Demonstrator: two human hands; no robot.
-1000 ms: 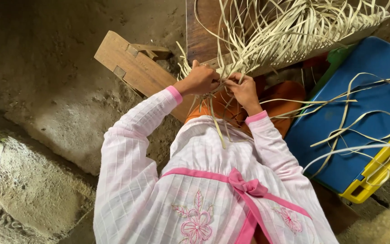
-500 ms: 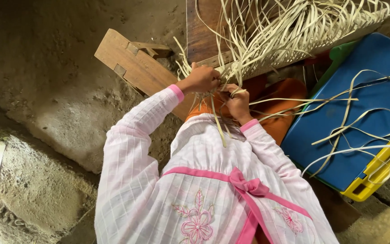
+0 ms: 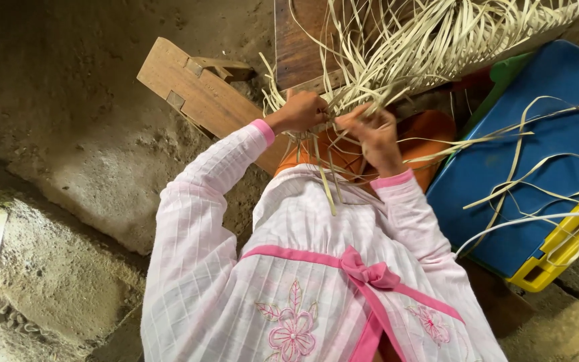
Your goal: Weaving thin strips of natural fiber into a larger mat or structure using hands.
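A half-woven mat of pale flat straw strips (image 3: 430, 40) lies across my lap, its loose ends fanning out above my hands. My left hand (image 3: 301, 111) is closed on a bunch of strips at the mat's near edge. My right hand (image 3: 372, 132) sits just to its right, fingers pinching one or two strips and pulling them sideways. Loose strip ends (image 3: 325, 179) hang down over my orange trousers and pink-and-white dress.
A wooden board (image 3: 199, 100) lies on the rough earthen floor to the left. A darker wooden plank (image 3: 299, 47) is under the mat. A blue plastic lid (image 3: 517, 167) on a yellow crate (image 3: 564, 251) stands at the right, with stray strips across it.
My right hand has shifted to the right and up, drawing strips out from the edge. My left hand has stayed clamped on the bunch.
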